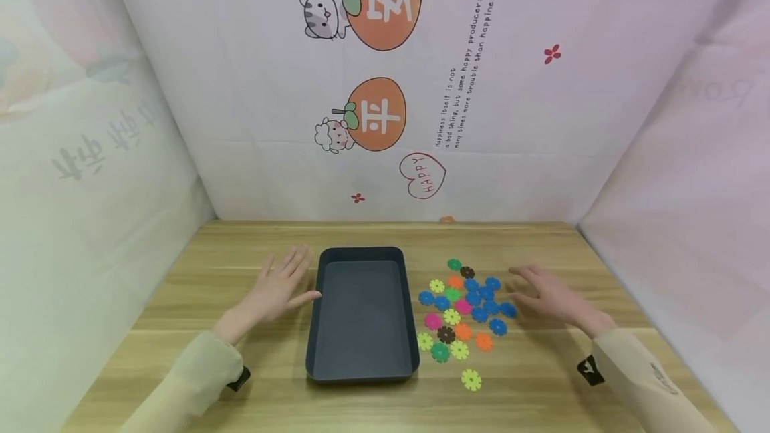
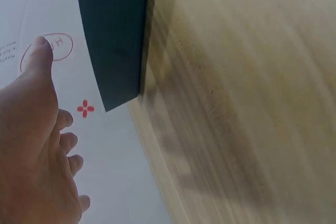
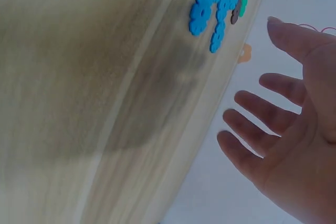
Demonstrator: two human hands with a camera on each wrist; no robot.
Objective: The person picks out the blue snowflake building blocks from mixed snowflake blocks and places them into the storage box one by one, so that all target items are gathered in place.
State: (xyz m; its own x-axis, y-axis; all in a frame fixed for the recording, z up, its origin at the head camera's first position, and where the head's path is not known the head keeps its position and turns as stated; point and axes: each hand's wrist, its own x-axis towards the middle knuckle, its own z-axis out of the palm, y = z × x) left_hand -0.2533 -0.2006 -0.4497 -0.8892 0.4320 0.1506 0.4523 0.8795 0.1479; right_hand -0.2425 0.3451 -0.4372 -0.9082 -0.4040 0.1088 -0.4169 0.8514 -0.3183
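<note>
In the head view my left hand (image 1: 278,289) is spread with fingers straight, its thumb tip at the left rim of a dark grey tray (image 1: 362,319). The left wrist view shows that thumb held apart from the fingers and nothing in the palm. Right of the tray lies a loose scatter of flower-shaped plastic discs, among them blue discs (image 1: 486,294), a yellow disc (image 1: 472,379), a pink disc (image 1: 433,321) and an orange disc (image 1: 484,341). My right hand (image 1: 547,294) hovers just right of the blue ones, fingers loosely extended and holding nothing.
All of this is on a wood-grain table (image 1: 289,406). A white printed cloth (image 1: 271,172) rises behind the table's far edge, with more white cloth along the left and right sides. Dark bands show at both sleeve cuffs.
</note>
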